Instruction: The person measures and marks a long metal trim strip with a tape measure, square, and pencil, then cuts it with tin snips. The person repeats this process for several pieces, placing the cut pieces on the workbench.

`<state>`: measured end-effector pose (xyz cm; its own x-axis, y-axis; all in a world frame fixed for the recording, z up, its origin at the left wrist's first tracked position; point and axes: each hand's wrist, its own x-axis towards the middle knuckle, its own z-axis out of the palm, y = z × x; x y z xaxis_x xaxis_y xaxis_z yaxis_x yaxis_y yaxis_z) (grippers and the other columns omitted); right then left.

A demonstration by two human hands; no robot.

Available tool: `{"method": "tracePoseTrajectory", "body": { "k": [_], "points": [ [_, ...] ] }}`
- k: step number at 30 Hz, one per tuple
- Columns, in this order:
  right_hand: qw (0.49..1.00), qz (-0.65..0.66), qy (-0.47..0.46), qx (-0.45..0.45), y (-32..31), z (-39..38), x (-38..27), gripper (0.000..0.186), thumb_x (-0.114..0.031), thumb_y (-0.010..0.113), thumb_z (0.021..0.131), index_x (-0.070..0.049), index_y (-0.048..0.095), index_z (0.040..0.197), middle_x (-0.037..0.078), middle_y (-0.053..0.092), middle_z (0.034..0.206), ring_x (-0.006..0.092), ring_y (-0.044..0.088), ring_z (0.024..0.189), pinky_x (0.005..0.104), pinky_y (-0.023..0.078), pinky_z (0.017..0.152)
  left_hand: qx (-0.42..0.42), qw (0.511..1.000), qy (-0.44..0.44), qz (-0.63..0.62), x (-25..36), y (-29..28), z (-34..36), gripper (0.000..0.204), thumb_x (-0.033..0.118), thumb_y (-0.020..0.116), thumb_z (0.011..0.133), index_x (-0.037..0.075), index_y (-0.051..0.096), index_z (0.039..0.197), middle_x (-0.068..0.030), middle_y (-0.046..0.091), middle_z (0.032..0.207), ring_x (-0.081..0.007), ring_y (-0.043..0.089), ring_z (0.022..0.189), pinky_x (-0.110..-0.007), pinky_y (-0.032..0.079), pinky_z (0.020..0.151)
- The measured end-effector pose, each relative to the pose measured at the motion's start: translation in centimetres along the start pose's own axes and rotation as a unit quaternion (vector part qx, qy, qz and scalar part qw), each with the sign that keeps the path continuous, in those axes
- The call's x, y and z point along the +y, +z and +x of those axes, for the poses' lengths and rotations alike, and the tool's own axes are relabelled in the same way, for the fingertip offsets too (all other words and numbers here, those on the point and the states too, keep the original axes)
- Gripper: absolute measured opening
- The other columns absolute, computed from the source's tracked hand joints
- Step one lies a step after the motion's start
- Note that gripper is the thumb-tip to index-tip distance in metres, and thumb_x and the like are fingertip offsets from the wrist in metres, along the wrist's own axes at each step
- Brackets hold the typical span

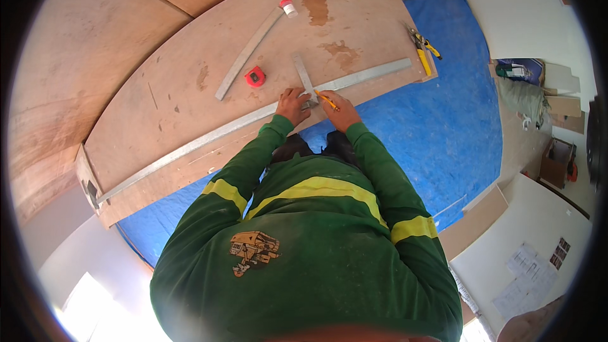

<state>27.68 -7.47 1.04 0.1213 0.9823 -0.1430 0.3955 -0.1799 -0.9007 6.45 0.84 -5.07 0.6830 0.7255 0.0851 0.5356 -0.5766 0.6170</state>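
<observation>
My right grip (342, 114) pinches a pencil (327, 101) beside the metal square (303, 75). My left grip (292, 106) clasps the square at the long metal bar (190, 147).

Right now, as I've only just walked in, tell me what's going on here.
The person's left hand is at the near end of a metal square, whose blade crosses a long metal strip. The right hand holds a yellow pencil beside the square. A red tape measure lies beyond the strip on the wooden surface.
</observation>
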Motion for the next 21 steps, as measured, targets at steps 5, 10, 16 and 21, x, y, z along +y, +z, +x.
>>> {"method": "tracePoseTrajectory", "body": {
  "k": [5,10,16,21],
  "points": [
    [1.000,-0.022,0.008,-0.012,0.1,0.3,-0.7,0.030,-0.020,0.064,0.105,-0.004,0.069,0.130,0.022,0.076,0.119,0.0400,0.072,0.112,0.0436,0.056,0.097,-0.016,1.000,-0.015,-0.015,0.0,-0.1,0.0,0.056,0.021,0.088,0.072,0.012,0.078,0.127,-0.0126,0.066,0.136,-0.0380,0.059,0.129,-0.052,0.050,0.111],
    [0.971,-0.141,0.138,-0.137,-2.3,-0.7,-1.8,0.030,-0.025,0.061,0.105,-0.009,0.071,0.128,0.024,0.076,0.114,0.0472,0.070,0.111,0.0510,0.056,0.096,-0.023,0.999,-0.025,0.001,-0.1,0.2,0.1,0.055,0.021,0.088,0.072,0.013,0.078,0.125,-0.0117,0.067,0.134,-0.0377,0.060,0.128,-0.052,0.050,0.110],
    [0.996,-0.085,0.016,-0.028,-1.2,1.0,-1.9,0.033,-0.027,0.061,0.106,-0.008,0.068,0.131,0.025,0.075,0.114,0.0477,0.070,0.111,0.0544,0.055,0.096,-0.021,0.999,-0.027,-0.008,-0.1,0.4,0.1,0.054,0.020,0.089,0.071,0.013,0.079,0.124,-0.0111,0.067,0.134,-0.0376,0.061,0.127,-0.051,0.051,0.109],
    [0.996,-0.060,0.029,-0.052,0.0,0.2,-0.8,0.036,-0.028,0.062,0.106,-0.006,0.066,0.134,0.025,0.074,0.120,0.0470,0.069,0.113,0.0521,0.055,0.098,-0.012,1.000,-0.016,-0.005,0.1,0.0,0.2,0.055,0.019,0.089,0.072,0.013,0.078,0.125,-0.0114,0.067,0.132,-0.0381,0.061,0.126,-0.051,0.052,0.108]
  ]
}}
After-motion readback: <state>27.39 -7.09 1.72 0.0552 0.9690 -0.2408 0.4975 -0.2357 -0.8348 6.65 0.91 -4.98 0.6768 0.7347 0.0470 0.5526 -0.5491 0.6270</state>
